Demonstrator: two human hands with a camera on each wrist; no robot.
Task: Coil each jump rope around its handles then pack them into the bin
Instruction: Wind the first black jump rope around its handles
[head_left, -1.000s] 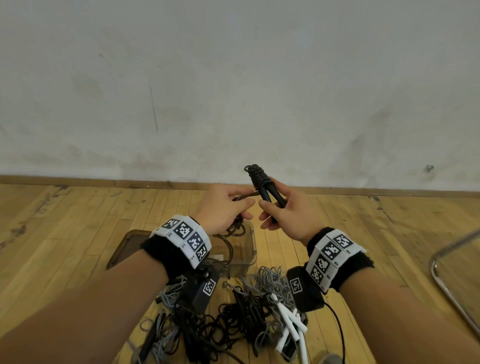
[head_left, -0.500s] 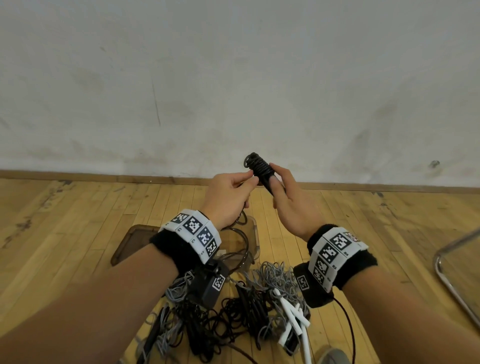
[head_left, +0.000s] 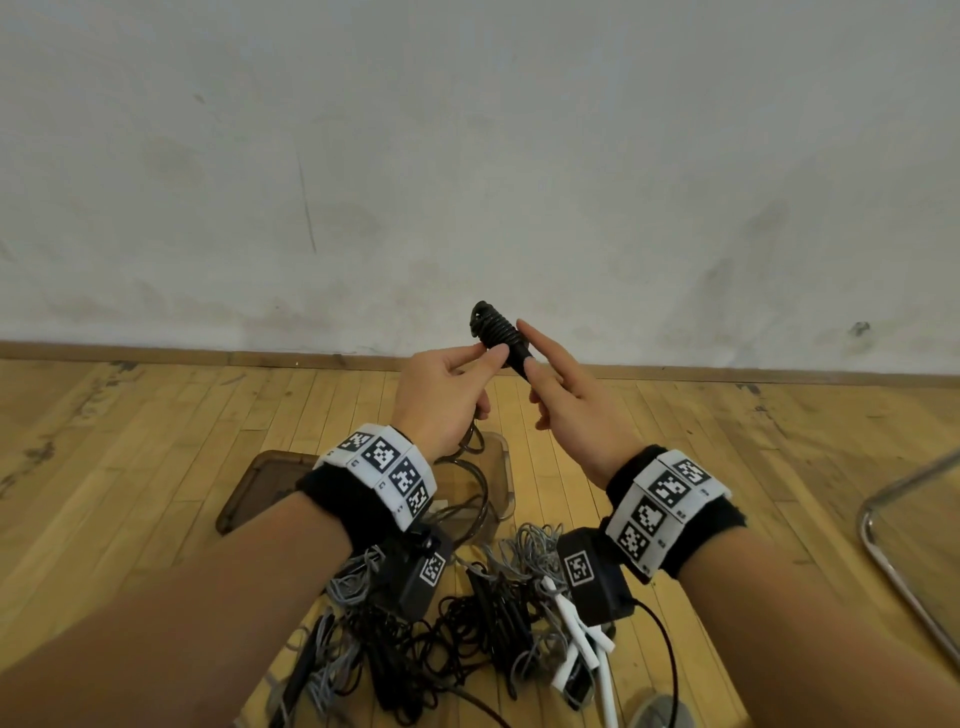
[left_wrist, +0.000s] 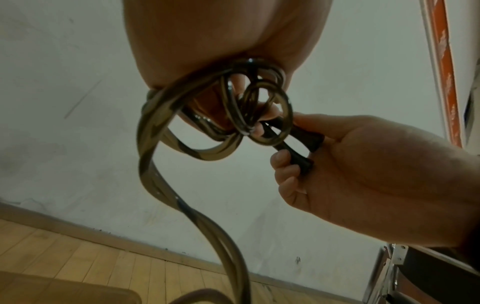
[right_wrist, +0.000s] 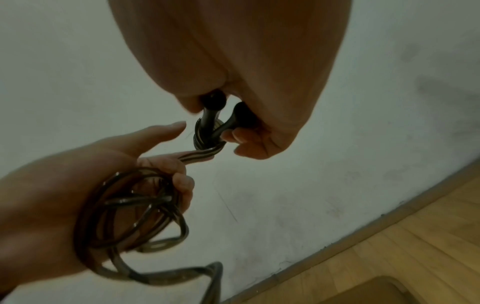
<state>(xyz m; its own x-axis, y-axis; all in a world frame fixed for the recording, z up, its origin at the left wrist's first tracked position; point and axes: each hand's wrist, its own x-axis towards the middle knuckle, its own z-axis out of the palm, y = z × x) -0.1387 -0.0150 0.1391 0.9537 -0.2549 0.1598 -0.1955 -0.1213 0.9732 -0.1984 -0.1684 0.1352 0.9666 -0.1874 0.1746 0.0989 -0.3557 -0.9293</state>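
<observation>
At frame centre my right hand (head_left: 566, 410) clamps both black handles (right_wrist: 223, 121) so my left hand (head_left: 447, 400), fingers curled round the rope's loose loops (right_wrist: 135, 207), can feed turns, the bin (head_left: 498, 483) seemingly below.

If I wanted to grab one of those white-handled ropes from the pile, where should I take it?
By the white handles, from above at the pile's right edge. They are stiff and lie on top, while the cord is tangled with the grey ropes and black ropes.
</observation>
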